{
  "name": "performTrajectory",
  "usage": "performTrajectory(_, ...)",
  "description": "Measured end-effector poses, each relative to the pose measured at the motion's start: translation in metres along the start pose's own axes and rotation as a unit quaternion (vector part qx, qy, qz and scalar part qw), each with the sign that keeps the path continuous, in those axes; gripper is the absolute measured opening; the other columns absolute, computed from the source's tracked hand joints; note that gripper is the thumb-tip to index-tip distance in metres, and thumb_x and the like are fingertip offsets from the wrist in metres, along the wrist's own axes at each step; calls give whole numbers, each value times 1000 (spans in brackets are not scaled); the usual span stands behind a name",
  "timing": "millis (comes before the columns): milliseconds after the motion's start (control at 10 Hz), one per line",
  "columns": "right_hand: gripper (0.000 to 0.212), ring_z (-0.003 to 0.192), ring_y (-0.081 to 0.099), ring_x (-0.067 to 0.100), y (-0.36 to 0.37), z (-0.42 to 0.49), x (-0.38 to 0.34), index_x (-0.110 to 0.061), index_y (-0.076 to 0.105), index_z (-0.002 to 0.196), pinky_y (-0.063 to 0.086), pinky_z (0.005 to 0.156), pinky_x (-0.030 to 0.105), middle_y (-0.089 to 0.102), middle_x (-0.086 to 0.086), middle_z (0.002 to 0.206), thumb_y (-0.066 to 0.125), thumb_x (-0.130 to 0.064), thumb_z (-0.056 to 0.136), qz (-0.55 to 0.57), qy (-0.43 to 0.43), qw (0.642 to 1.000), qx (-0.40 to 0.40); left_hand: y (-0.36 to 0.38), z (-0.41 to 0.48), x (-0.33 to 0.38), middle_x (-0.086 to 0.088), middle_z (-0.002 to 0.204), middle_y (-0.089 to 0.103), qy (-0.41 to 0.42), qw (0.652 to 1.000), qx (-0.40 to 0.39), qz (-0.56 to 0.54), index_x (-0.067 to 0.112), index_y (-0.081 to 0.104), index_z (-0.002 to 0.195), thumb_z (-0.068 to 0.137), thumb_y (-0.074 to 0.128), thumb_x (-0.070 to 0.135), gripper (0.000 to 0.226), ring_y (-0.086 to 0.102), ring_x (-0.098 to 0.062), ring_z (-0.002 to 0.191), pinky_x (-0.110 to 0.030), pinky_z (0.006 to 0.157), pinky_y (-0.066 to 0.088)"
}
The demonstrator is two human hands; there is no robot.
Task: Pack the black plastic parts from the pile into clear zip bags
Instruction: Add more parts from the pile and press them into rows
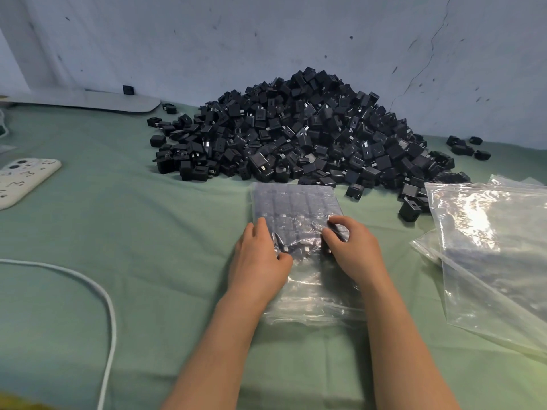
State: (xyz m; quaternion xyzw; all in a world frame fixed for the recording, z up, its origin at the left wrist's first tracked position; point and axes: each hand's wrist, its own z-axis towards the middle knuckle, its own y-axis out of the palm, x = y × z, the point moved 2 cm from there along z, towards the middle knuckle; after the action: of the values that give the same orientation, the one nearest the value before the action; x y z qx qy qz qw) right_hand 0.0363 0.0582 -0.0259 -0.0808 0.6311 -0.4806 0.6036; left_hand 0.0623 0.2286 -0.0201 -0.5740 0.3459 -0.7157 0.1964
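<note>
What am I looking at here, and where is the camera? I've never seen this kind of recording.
There is no machine. One camera worn on a person's head looks down at their two bare hands. On the green cloth lies a clear zip bag, its far half filled with rows of black plastic parts. The left hand rests on the bag's left side. The right hand pinches it with curled fingers. Behind is the loose pile of the same parts. To the right lie empty clear bags. At the left are a white cable and a white patterned object I cannot identify.
</note>
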Motion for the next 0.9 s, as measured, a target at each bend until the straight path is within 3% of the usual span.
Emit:
performTrajectory(300,38,124,48,18,-1,-1,-1,-20,57,129,36,96,27,56,-2,134,57,-31,93,-3,0,1000,-2,0,-3,-1,-6,148,29,31,999,-1,8,10,17,148,88,51,16,68,36,-24,131,-32,103,32)
performTrajectory(500,38,125,48,18,-2,-1,-1,-20,56,130,36,98,28,55,-1,135,57,-31,93,-1,2,1000,-4,-6,-1,-12,-3,152,28,6,1000,-10,-18,12,17,149,86,58,29,77,33,-20,136,-28,105,29)
performTrajectory(700,38,125,47,17,-2,-1,-1,-20,57,129,35,97,27,56,-2,134,57,-31,93,2,1,1000,-4,-6,-5,-10,-2,153,26,10,1000,2,-11,13,16,150,88,55,26,74,32,-19,136,-26,104,29)
performTrajectory(900,37,124,48,16,-1,-1,0,-21,57,128,34,92,24,56,-3,133,58,-32,93,0,0,1000,0,-7,-6,-6,-5,139,39,14,999,17,26,9,32,139,88,54,25,58,43,-24,122,-32,95,36)
